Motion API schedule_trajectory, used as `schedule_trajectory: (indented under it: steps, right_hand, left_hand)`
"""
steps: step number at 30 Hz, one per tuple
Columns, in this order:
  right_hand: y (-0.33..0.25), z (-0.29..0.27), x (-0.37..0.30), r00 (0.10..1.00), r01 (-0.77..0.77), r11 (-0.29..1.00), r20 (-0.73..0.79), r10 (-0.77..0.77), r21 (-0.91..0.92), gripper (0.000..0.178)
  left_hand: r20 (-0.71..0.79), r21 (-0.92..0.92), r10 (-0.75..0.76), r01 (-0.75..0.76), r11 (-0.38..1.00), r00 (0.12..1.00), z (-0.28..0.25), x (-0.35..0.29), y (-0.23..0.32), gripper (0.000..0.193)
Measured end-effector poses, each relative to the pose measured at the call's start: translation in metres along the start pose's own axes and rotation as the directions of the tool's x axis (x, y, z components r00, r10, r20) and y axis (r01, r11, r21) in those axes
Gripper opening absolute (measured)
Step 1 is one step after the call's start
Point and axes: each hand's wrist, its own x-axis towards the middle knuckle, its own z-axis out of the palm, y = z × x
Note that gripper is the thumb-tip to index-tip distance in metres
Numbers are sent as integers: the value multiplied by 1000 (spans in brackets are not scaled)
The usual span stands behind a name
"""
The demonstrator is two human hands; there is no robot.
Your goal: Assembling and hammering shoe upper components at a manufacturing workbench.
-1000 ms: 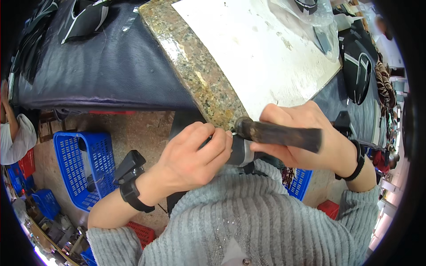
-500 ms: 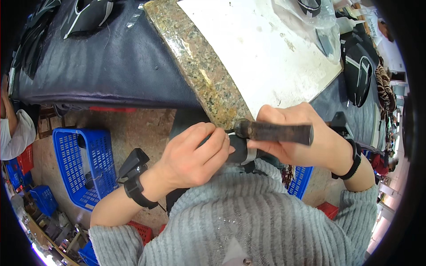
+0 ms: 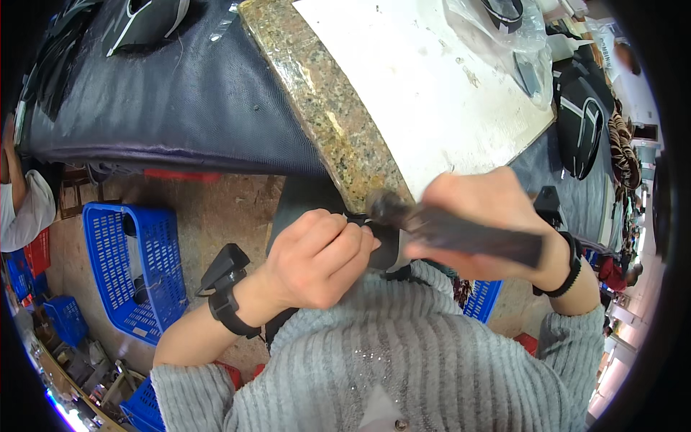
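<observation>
Dark-covered table (image 3: 187,93), speckled stone slab (image 3: 330,108) on it

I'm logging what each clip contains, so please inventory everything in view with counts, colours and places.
Hammer: 1, dark, in the right hand, motion-blurred
Black piece: 1, black with grey band, at the left hand
Stone slab: 1, speckled brown, on the table
Board: 1, stained white, on the slab
Trimmed pieces: at least 2, black with pale trim, table's left and right
Plastic bag: 1, clear, far right on the board
Nozzle bottle: 1, whitish, beside the bag
Table: 1, dark blue cover, ahead
Baskets: at least 3, blue, low at left and right
Co-worker's sleeve: 1, white, left edge
Wristbands: 2, black, both wrists
Sweater: 1, grey, lower centre
Hands: 2, bare, centre
</observation>
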Motion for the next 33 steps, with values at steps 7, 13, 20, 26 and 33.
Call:
schedule_trajectory:
  steps: [7, 13, 20, 26, 33]
  right_hand:
    - [-1, -3, 3, 1000, 10, 997, -11, -10, 73, 37]
    - [5, -8, -5, 1000, -14, 998, 28, 12, 56, 31]
    - [5, -1, -21, 974, -182, 983, 141, 180, 6, 31]
    - [2, 4, -29, 973, -230, 940, 64, 221, 253, 24]
    - [23, -11, -21, 920, -257, 942, -242, 307, 217, 18]
  left_hand:
    - [-16, 8, -2, 2, 1000, 1000, 1, 1, 2, 16]
    - [-15, 12, 22, -22, 1000, 1000, 5, -2, 0, 18]
    - [-16, -14, 31, -31, 999, 999, 5, -1, -2, 19]
    - [-6, -24, -22, 21, 999, 1000, 4, -2, 3, 19]
    - [94, -573, -727, 634, 519, 680, 24, -17, 13, 41]
